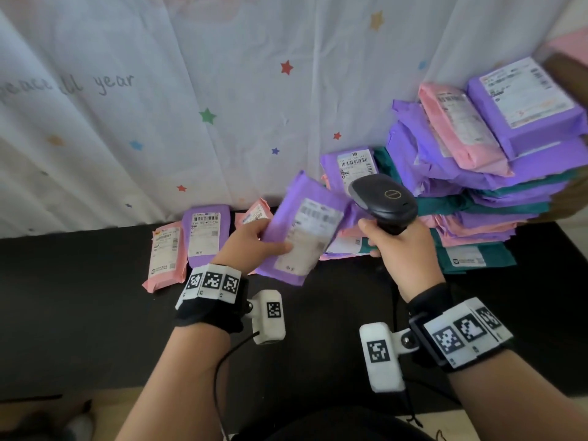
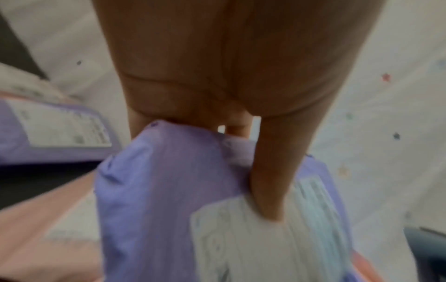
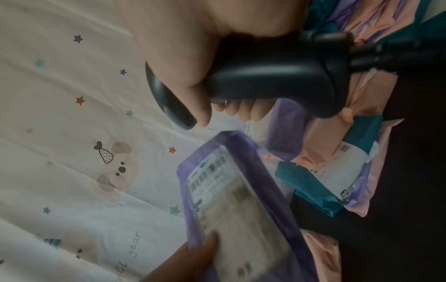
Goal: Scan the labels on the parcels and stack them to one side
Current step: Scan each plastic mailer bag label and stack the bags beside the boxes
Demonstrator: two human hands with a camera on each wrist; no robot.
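Note:
My left hand (image 1: 254,241) grips a purple parcel (image 1: 304,230) by its lower left edge, thumb pressed on the white label (image 1: 313,230), and holds it tilted above the table. The left wrist view shows that thumb (image 2: 270,190) on the purple parcel (image 2: 156,200). My right hand (image 1: 401,249) grips the handle of a black barcode scanner (image 1: 386,200), whose head points left toward the held parcel. From the right wrist, the scanner (image 3: 277,76) sits above the parcel's label (image 3: 231,202).
A tall pile of purple, pink and teal parcels (image 1: 496,173) rises at the right. A pink parcel (image 1: 165,254) and a purple parcel (image 1: 205,233) lie flat at the back left of the black table (image 1: 79,297). A star-printed cloth (image 1: 191,106) hangs behind.

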